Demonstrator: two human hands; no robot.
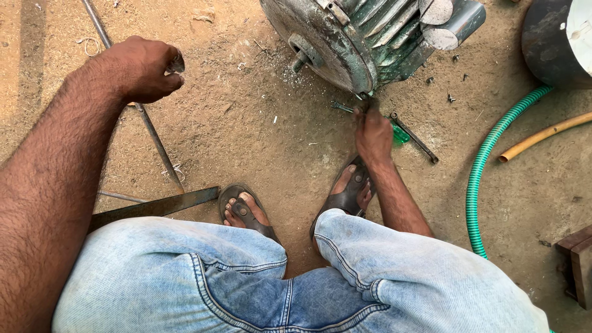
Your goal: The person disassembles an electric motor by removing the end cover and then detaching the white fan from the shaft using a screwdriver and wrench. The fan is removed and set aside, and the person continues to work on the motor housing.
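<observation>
Motor (364,37): top cut off by the frame edge, only the lower end plate and fins in view. Right hand (373,132) just below the motor covers most of a green-handled tool (400,134); can't tell what the fingers are closed on. Left hand (140,68), left of the motor: fist closed, contents hidden. Drum (552,43) right of the motor clipped by the corner. Hose (478,185) runs out of the bottom edge.
</observation>
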